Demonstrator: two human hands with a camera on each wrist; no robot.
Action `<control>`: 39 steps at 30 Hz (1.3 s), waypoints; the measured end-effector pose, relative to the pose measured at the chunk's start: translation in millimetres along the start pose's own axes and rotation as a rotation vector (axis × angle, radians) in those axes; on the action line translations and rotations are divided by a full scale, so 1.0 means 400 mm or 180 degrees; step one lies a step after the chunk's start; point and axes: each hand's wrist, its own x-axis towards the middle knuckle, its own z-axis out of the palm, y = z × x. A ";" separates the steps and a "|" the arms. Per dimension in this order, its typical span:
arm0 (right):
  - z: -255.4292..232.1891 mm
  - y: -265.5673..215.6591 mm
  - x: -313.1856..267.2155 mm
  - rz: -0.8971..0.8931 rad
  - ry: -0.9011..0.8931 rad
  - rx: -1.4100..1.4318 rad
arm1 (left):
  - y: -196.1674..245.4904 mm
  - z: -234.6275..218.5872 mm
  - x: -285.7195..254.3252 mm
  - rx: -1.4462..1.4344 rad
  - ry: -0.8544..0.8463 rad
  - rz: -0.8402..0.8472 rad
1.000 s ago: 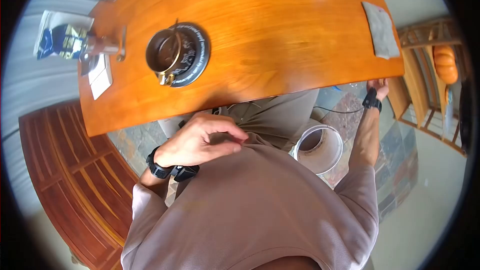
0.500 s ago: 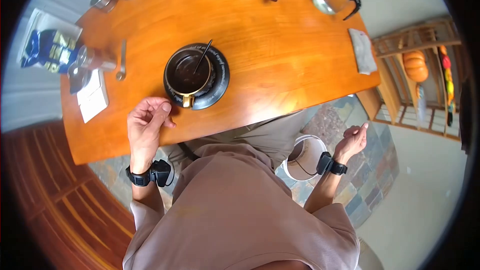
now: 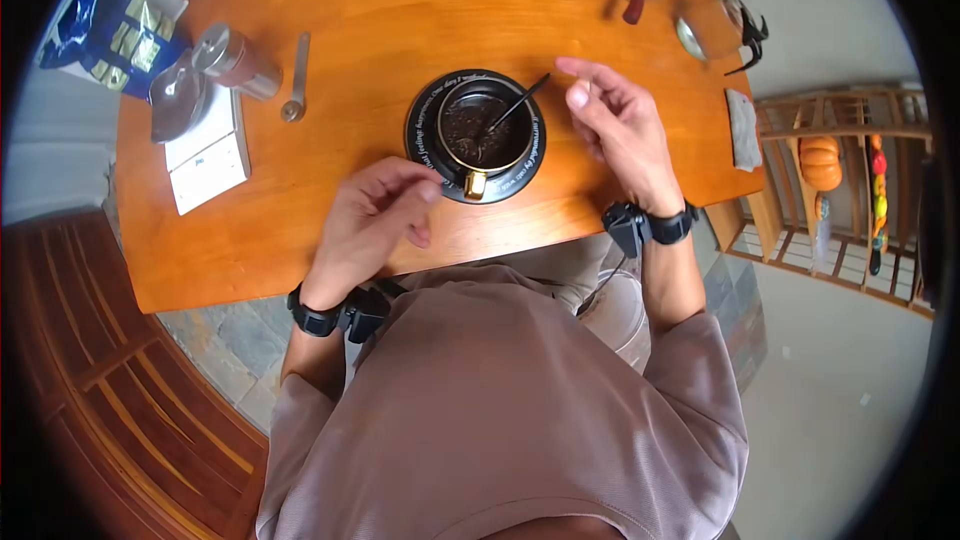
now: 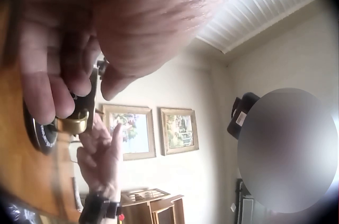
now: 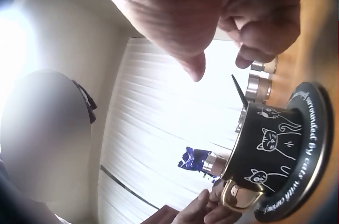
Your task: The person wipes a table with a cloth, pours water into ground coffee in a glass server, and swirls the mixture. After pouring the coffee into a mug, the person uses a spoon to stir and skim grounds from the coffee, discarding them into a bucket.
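Observation:
A black cup (image 3: 470, 152) with a gold handle (image 3: 475, 184) stands on a black saucer (image 3: 421, 130) near the table's front edge. Dark liquid fills part of it, and a thin black stirrer (image 3: 522, 102) leans out over the rim to the right. At the saucer's left edge is my left hand (image 3: 372, 215), fingers loosely bent and holding nothing. My right hand (image 3: 625, 135) hovers right of the cup beside the stirrer's tip, thumb and fingers apart. White cat drawings cover the cup (image 5: 270, 144) in the right wrist view.
On the left lie a blue bag (image 3: 125, 35), a glass jar (image 3: 235, 62), a white notepad (image 3: 210, 172) and a spoon (image 3: 299, 75). Toward the back right stand a glass vessel with a red handle (image 3: 634, 2) and a glass pot (image 3: 715, 28). A grey cloth (image 3: 742, 130) lies at the right edge.
My right hand has risen from beside the table to above it, near the stirrer. My left hand has moved from below the table edge to the saucer's side. The head view has shifted.

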 end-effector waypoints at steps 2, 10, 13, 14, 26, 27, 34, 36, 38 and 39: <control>0.013 -0.008 0.028 0.0157 -0.0157 0.0351 | -0.008 0.023 0.002 -0.0137 -0.0109 -0.0064; 0.070 -0.008 -0.001 -0.0345 -0.0351 0.0020 | -0.002 0.043 0.027 -0.0006 -0.0920 -0.0428; 0.082 -0.010 -0.011 -0.1488 -0.0438 -0.1050 | 0.018 0.040 0.034 0.0094 -0.1066 -0.0699; 0.084 -0.012 -0.015 -0.1717 -0.0438 -0.1114 | 0.021 0.036 0.040 0.0087 -0.1169 -0.0662; 0.098 0.000 -0.005 -0.2479 0.0450 -0.1821 | 0.043 0.009 0.095 0.1350 -0.1911 -0.0417; 0.101 0.001 -0.004 -0.2492 0.0361 -0.1756 | 0.046 0.007 0.099 0.1330 -0.1896 -0.0479; 0.123 -0.010 -0.048 -0.2419 -0.0251 -0.1799 | 0.016 -0.010 0.104 0.1811 -0.2057 0.0363; 0.109 -0.013 -0.058 -0.2449 -0.0103 -0.2004 | 0.006 -0.009 0.102 0.1840 -0.1942 0.0666; 0.100 -0.019 -0.057 -0.2325 0.0259 -0.2304 | 0.017 -0.009 0.100 0.1952 -0.1965 0.0503; 0.096 -0.017 -0.049 -0.2314 0.0429 -0.2396 | 0.017 -0.010 0.101 0.1981 -0.2004 0.0469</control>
